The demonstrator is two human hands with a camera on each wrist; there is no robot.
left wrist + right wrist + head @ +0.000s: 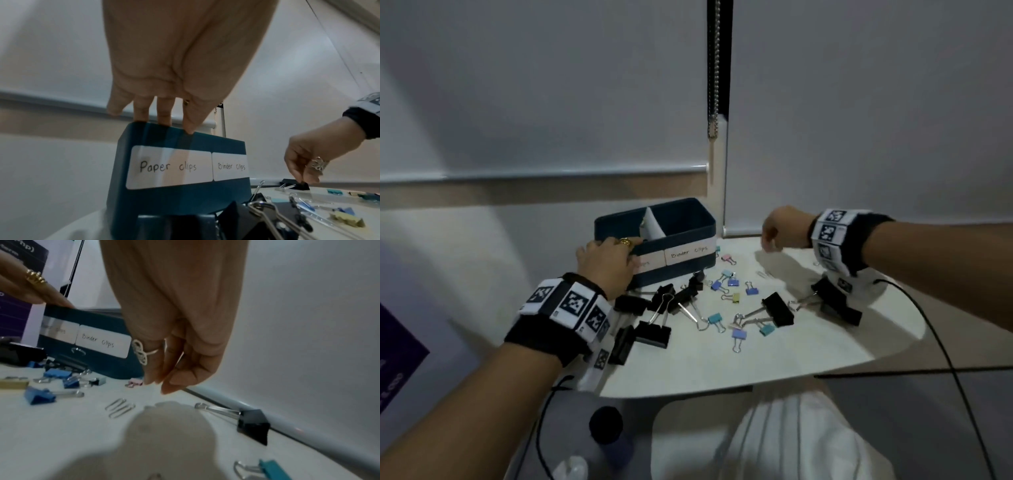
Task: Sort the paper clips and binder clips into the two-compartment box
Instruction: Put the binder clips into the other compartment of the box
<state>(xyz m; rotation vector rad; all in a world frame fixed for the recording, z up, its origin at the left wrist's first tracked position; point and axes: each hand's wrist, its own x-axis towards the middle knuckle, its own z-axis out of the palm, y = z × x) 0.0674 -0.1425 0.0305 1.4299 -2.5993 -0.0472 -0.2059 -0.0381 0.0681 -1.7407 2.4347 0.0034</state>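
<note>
The dark blue two-compartment box [681, 272] stands at the back of the white table, labelled "Paper clips" on the left and "Binder clips" on the right [164, 203]. My left hand [625, 246] rests with straight fingers on the box's near left rim [164, 125]. My right hand [770, 240] hovers right of the box with its fingers hanging together, and nothing shows between them [164, 384]. Two silver paper clips [120, 408] lie just below and left of it. A black binder clip [252, 423] lies to its right. Large black clips [777, 310] and small coloured clips [732, 282] are scattered in front of the box.
The table [722, 363] is small and round, and its front edge is close to me. A wall and a roller blind stand right behind it. Black cables [935, 335] hang off the right side. A dark-capped bottle [606, 428] stands below the table, and a purple carton [397, 356] at the far left.
</note>
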